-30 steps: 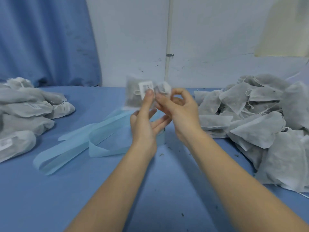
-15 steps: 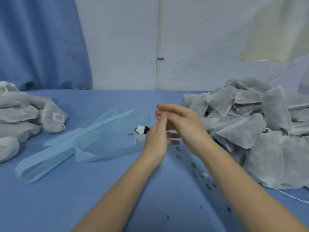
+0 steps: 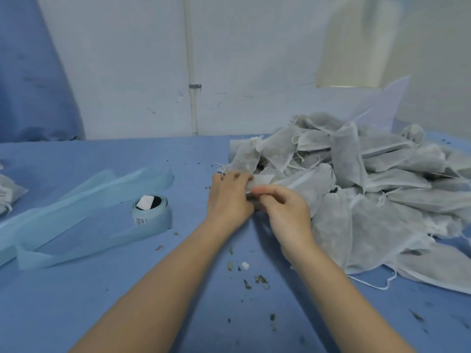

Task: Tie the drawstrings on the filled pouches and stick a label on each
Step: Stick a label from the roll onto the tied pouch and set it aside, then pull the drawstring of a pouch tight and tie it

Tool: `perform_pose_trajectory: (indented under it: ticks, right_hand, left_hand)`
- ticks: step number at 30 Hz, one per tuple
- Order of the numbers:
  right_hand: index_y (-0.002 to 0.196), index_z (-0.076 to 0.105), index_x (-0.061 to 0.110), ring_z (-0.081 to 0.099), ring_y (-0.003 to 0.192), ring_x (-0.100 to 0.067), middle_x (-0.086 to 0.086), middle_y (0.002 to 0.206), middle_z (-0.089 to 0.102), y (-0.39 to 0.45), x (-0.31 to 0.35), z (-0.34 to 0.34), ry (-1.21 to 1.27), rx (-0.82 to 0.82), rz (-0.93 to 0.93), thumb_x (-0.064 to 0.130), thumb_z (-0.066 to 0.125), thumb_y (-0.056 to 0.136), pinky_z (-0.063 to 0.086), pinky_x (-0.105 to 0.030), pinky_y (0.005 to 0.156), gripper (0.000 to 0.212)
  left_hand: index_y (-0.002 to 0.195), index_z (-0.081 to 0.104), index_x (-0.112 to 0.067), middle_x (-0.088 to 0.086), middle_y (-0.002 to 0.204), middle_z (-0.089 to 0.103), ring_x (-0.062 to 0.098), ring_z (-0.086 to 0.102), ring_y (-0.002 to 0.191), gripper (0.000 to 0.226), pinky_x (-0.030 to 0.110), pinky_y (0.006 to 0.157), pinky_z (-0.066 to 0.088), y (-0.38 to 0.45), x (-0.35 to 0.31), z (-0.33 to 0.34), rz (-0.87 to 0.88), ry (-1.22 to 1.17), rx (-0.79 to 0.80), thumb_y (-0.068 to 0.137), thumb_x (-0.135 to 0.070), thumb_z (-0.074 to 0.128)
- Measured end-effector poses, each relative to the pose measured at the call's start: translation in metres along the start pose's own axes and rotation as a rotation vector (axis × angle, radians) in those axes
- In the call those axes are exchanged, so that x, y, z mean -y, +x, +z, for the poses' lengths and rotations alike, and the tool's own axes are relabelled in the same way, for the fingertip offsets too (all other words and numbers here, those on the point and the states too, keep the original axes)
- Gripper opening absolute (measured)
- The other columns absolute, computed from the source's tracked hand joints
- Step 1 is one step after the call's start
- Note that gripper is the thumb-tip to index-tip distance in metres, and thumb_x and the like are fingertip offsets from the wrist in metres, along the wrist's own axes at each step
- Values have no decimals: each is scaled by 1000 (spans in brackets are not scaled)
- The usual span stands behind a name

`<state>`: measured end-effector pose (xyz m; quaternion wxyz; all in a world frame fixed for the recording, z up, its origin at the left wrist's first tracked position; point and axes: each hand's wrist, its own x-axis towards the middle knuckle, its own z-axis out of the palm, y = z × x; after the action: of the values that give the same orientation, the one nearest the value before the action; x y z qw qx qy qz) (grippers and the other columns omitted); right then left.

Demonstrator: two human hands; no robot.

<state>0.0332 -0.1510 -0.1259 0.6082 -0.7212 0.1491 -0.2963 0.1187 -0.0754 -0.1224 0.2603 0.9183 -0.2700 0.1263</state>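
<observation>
Two bare hands met at the near left edge of a heap of grey pouches (image 3: 356, 179) on a blue bench (image 3: 127, 289). The left hand (image 3: 229, 197) and the right hand (image 3: 283, 210) each had fingers curled around the end of one pouch (image 3: 300, 183) at the heap's edge. A label roll (image 3: 150, 208) stood just left of the hands, its pale blue backing strip (image 3: 76, 220) trailing leftward. Dark crumbs (image 3: 257, 278) dotted the bench between the forearms.
</observation>
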Motion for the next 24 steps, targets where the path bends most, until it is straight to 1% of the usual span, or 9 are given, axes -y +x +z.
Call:
perform_pose_trajectory:
  ticks: [4,7,9,12,15,18,19,21,24]
  right_hand:
    - [82,66,33,60,77,13,21,81,68,0,-1,-1,-52,-7,-79,0,53,85,40,-1,70,35]
    - [101,60,25,54,73,22,17,92,63,1,-1,-2,-66,-12,-103,6,58,89,38,2,68,22]
    - [122,55,21,55,82,19,12,107,59,0,-1,-2,-97,19,-102,17,62,90,37,1,72,33]
    - [133,51,27,54,103,12,23,118,56,-4,1,-2,-111,113,-102,39,59,91,36,-3,81,45]
    - [107,62,40,58,90,18,34,95,66,-9,4,-1,13,199,-22,49,50,93,39,-9,81,20]
    - [89,67,28,68,80,-7,12,80,72,-9,1,1,62,197,49,49,43,96,46,-24,86,32]
    - [80,68,24,66,74,-8,9,73,70,-10,2,2,33,193,58,48,42,97,47,-23,84,40]
    - [65,66,24,59,65,-2,10,65,65,-12,2,3,-64,193,41,47,43,97,45,-17,74,45]
    - [56,61,27,50,70,-17,-12,71,54,-16,3,1,-123,240,-20,45,52,92,38,-30,71,41]
  left_hand:
    - [121,59,-29,-5,119,59,21,39,107,31,24,76,33,-4,-2,4,18,-34,-251,91,-23,53]
    - [98,64,-23,-6,89,64,18,45,89,14,21,62,24,-16,-8,-9,20,-277,-446,91,-32,56]
    - [78,59,-24,-10,69,59,7,51,73,18,18,60,31,-25,-13,-22,-55,-528,-523,89,-39,59]
    - [76,58,-29,-14,71,63,-6,57,68,16,13,69,43,-38,-14,-45,-218,-845,-511,88,-39,61]
    - [91,64,-24,-5,91,70,11,66,91,7,32,85,53,-51,-5,-62,-334,-1069,-449,91,-29,60]
    - [93,66,-13,-2,90,72,10,69,84,12,21,69,56,-64,9,-75,-391,-1248,-407,94,-17,55]
    - [90,65,-10,-1,86,72,8,70,79,12,18,65,55,-69,14,-79,-404,-1277,-387,94,-14,54]
    - [97,61,-3,4,89,71,10,70,73,11,20,64,55,-77,25,-84,-452,-1257,-352,91,-10,56]
    - [112,51,-8,3,103,65,10,68,68,30,25,66,55,-87,40,-86,-507,-1054,-354,84,-9,61]
